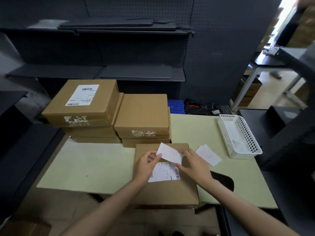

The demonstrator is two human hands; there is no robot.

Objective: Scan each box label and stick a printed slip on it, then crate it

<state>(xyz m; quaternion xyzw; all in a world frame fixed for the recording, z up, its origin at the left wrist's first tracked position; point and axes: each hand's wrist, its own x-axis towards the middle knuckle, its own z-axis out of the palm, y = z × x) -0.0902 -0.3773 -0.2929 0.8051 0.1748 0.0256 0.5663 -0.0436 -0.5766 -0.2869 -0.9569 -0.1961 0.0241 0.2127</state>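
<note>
Your left hand [146, 165] pinches the left end of a printed slip [169, 153] between thumb and curled fingers; your right hand [192, 165] pinches its right end the same way. You hold the slip just above the cardboard box [166, 193], which lies flat at the near edge of the table [88, 166], overhanging it slightly. The box's white shipping label [164, 172] faces up, directly under your hands. More slips [208, 155] lie on the table just right of the box. A white perforated basket [238, 135] stands at the right edge; what lies in it is too faint to tell. Two stacks of boxes [109, 113] fill the far left corner, the top left one labelled.
</note>
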